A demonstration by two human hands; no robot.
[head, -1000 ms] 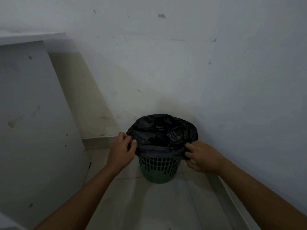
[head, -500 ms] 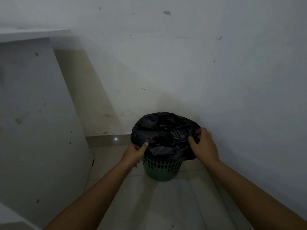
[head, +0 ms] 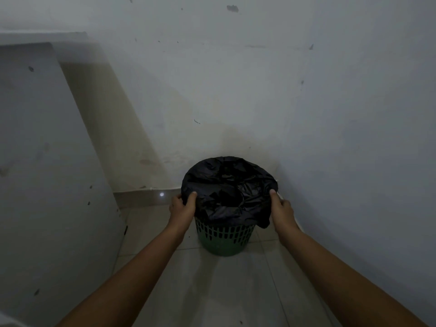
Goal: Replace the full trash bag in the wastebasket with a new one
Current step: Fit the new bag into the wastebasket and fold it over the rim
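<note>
I see a dim corner of scuffed white walls (head: 236, 90) over a pale tiled floor (head: 212, 291). The round green slotted plastic wastebasket (head: 225, 238) stands in that corner, its rim covered by a crinkled black plastic trash bag (head: 228, 187). My left hand (head: 182, 208) grips the bag's left edge, thumb on top. My right hand (head: 280, 210) grips the right edge the same way.

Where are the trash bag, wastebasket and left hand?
trash bag (head: 226, 185): head view, crumpled black top.
wastebasket (head: 225, 237): head view, green slotted front wall below the bag.
left hand (head: 182, 208): head view, back of the hand, gripping the bag's left edge.
</note>
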